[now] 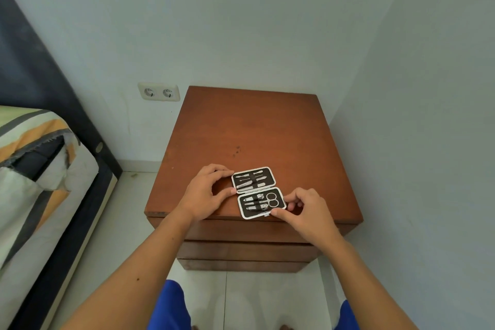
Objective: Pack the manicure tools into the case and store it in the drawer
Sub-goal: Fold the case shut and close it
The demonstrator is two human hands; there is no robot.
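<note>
The case lies open near the bench front edge, tools strapped in. It is pinched at its sides by the left hand and right hand. The near half should be folded squarely onto the far half, tools kept flat.

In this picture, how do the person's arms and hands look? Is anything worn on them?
Both arms are bare from the frame's lower edge to the fingers: no sleeves show. The left hand and the right hand have no gloves, and no ring, watch or bracelet can be seen. A small dark mole marks the left forearm. Blue shorts show below.
</note>
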